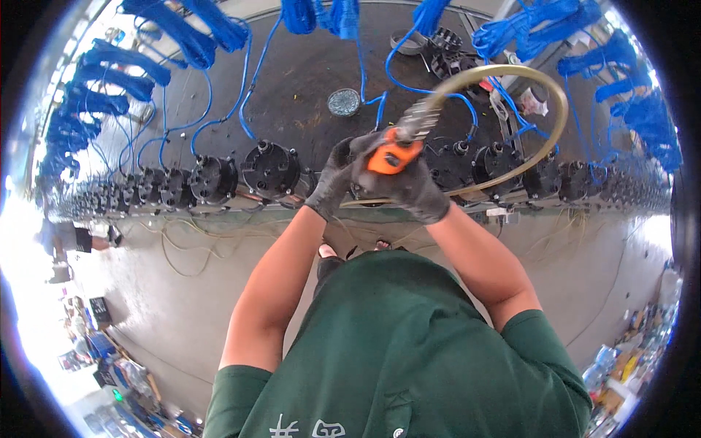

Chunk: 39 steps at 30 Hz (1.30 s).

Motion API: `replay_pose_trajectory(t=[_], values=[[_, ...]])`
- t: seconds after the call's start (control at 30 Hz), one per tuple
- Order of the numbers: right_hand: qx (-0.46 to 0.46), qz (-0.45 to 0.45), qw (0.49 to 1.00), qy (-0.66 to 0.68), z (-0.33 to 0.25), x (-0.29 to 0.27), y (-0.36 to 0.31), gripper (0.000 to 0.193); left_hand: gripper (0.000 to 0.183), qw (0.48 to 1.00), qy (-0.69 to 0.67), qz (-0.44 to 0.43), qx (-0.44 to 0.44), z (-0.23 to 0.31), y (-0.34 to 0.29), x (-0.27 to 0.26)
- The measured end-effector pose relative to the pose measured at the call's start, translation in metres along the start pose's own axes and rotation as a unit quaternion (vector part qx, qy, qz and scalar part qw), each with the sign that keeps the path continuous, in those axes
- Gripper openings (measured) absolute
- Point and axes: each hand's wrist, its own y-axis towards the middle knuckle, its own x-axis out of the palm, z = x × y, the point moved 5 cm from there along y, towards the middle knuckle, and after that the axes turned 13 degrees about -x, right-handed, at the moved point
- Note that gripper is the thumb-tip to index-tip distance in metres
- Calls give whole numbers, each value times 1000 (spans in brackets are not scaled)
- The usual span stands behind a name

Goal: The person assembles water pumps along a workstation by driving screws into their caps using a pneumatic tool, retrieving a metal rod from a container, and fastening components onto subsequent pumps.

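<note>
In my right hand (412,186), in a dark grey glove, is an orange-and-black air tool (394,155). A coiled metal sleeve (418,120) at its far end joins a yellowish hose (561,109) that loops out to the right. My left hand (337,175), gloved too, is close beside the tool, its fingers curled; what they grip is hidden. Both hands are over the bench's near edge, among a row of round black housings (270,166). One housing sits just left of my left hand; the tool's working end is out of sight under my hands.
Blue cable bundles (299,16) hang along the far side, their cables running to the housings. A small dish of metal bits (344,102) rests on the dark bench (292,87). More black parts (447,55) lie at the back right. Hoses (193,271) trail across the floor.
</note>
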Motion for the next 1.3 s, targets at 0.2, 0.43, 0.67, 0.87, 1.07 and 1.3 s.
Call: replay_pose_trajectory(t=[0.2, 0.43, 0.67, 0.87, 1.07, 1.3], values=[[2, 131, 987, 94, -28, -114, -34, 56, 68, 750, 579, 244, 206, 64, -58, 103], [38, 230, 965, 118, -21, -149, -39, 53, 67, 525, 774, 344, 87, 57, -4, 163], [90, 202, 974, 57, -8, -149, -36, 39, 60, 559, 782, 271, -51, 121, 83, 135], [113, 216, 968, 52, -14, -141, -32, 43, 55, 566, 813, 112, -83, 147, 165, 16], [98, 202, 974, 20, -13, -143, -31, 44, 39, 836, 483, 95, -242, 153, 176, -36], [90, 200, 976, -4, -16, -140, -26, 45, 35, 811, 542, 43, -214, 170, 172, -40]])
